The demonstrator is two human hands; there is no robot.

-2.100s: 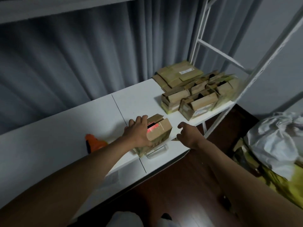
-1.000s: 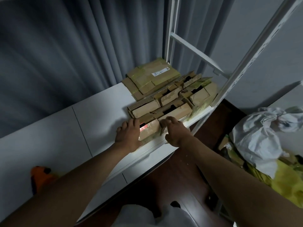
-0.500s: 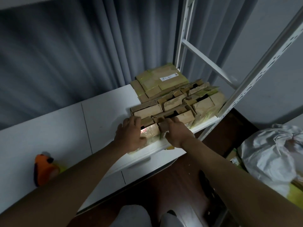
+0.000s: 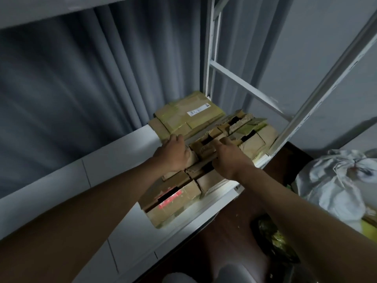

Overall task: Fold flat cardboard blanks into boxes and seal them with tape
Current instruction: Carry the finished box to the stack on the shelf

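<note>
1. Reaching into the far-right cluster of folded boxes, both hands are now on a box in its middle row; half a second earlier they were pressed to the red-marked box, which now sits released at the near edge of the white worktop, touching the cluster.
2. Left hand: fingers curled over the far-left side of a box, apparently gripping it. Right hand: fingers curled round a raised flap of the same or a neighbouring box; which one cannot be told.
3. Judgement: the red-marked box has been parked with the finished stock, and the hands are either tidying that stock or drawing out another piece. No tape is seen being applied.
4. Count: one red-marked box near; roughly six to eight further folded boxes behind it, the exact figure unclear owing to overlap and blur; one stack of flat cardboard blanks at the far corner, the top one bearing a white label.
5. The orange object seen earlier on the worktop's left is out of view. One white shelf frame stands at the far right; one pale tied bag lies on the floor to the right.
</note>
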